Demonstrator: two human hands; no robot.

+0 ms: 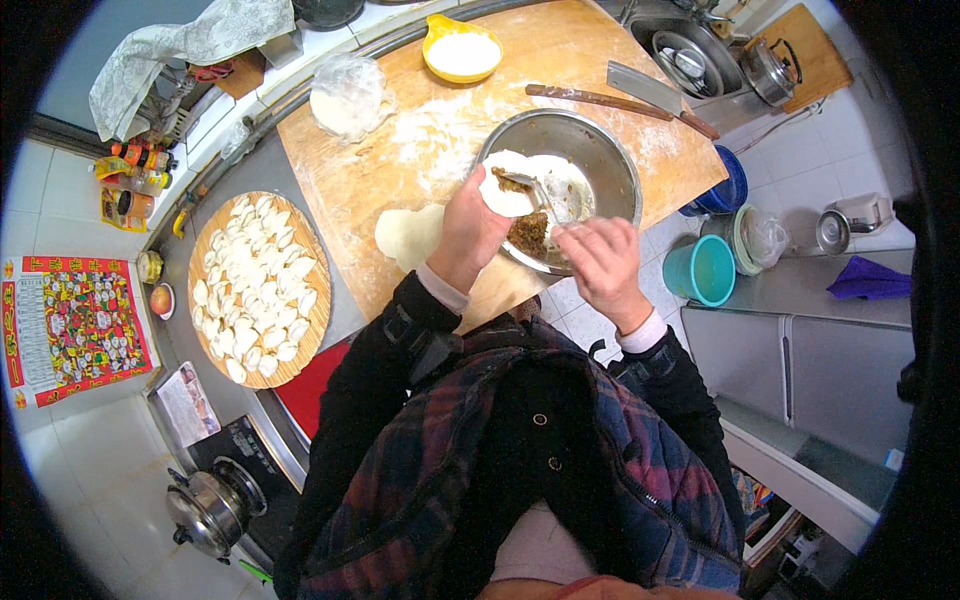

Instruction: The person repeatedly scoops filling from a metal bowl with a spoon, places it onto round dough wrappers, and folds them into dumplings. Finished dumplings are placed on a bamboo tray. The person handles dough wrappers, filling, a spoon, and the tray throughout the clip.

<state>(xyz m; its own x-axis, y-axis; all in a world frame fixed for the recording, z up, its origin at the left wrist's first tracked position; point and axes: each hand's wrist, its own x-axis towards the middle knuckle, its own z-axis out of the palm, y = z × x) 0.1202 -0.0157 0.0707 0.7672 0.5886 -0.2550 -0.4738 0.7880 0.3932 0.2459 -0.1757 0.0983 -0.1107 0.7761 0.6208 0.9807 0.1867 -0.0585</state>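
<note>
On my left hand (471, 236) lies a round dough wrapper (504, 204), held above the near left rim of a steel mixing bowl (611, 161). My right hand (606, 262) grips a metal spoon (541, 196), whose tip presses brown filling (511, 180) onto the wrapper. More filling (529, 234) sits in the bottom of the bowl. Just left of my left hand, flat dough wrappers (405, 234) rest on the floured wooden board (420, 161). Part of that pile is hidden behind my wrist.
Uncooked dumplings (251, 277) cover a round slatted tray (319, 330) at left. A cleaver (643, 86) and a wooden rolling pin (598, 102) lie beyond the bowl. Farther back are bagged dough (346, 101) and a yellow scoop of flour (462, 56). A teal bucket (699, 271) stands right.
</note>
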